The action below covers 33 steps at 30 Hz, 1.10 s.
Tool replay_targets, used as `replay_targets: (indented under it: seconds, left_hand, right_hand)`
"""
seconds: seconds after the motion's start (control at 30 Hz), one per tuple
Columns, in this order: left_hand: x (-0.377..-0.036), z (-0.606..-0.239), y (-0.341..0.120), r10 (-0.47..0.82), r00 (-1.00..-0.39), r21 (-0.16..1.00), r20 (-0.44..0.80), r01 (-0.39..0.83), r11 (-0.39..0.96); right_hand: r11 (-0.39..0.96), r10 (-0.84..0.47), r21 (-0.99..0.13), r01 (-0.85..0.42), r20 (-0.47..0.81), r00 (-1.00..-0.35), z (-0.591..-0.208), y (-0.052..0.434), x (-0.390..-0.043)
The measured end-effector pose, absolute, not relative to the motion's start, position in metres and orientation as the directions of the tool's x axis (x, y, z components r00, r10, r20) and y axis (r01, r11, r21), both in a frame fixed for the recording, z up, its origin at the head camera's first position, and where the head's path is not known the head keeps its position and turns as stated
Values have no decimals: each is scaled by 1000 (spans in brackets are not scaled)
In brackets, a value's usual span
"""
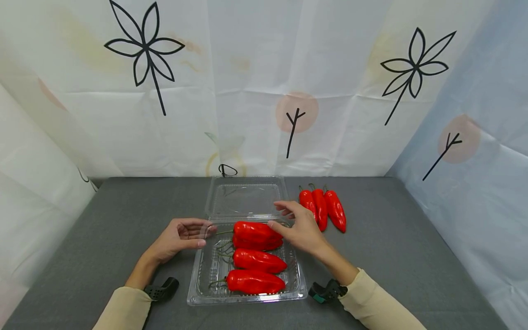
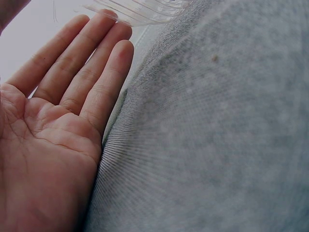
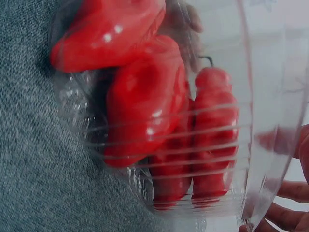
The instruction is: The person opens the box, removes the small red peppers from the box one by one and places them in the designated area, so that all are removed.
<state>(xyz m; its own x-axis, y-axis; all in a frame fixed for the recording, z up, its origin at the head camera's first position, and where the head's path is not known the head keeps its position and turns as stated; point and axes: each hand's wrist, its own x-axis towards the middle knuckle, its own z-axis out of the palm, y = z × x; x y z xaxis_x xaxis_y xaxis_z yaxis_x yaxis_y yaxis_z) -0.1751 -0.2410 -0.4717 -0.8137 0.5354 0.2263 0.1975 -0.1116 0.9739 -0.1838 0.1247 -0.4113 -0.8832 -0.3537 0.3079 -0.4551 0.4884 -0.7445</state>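
Observation:
A clear plastic clamshell box [image 1: 247, 300] lies with its lid [image 1: 247, 195] folded back toward the wall. Several red peppers [image 1: 255, 282] lie inside in rows, stems to the left, the farthest two stacked closely. My left hand [image 1: 181, 236] is at the box's far left corner with straight fingers; in the left wrist view the fingertips meet the plastic edge [image 2: 149, 12]. My right hand [image 1: 304, 229] is over the far right corner, fingers loosely spread near the farthest pepper's tip. The right wrist view shows peppers [image 3: 145, 96] through the clear wall, with right fingers [image 3: 285, 217] beside it.
Three more red peppers [image 1: 335, 211] lie side by side on the grey tabletop [image 1: 392, 256], just beyond my right hand. Behind the table hangs a pale printed cloth [image 1: 247, 114]. Black bands [image 1: 162, 289] are around both wrists.

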Motion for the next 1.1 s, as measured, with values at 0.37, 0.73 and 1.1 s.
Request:
replay_targets:
  seconds: [0.37, 0.73, 1.1]
  left_hand:
    - [-175, -471, -241, 531, -817, 974, 225, 195, -113]
    - [-175, -471, -240, 532, -817, 975, 221, 185, -120]
    - [-174, -470, -240, 530, -819, 976, 219, 184, -118]
  right_hand:
    - [490, -362, -738, -464, 312, -879, -403, 120, -177]
    - [443, -469, -724, -529, 316, -825, -400, 115, -171]
    - [451, -540, -698, -556, 282, -793, -404, 108, -167]
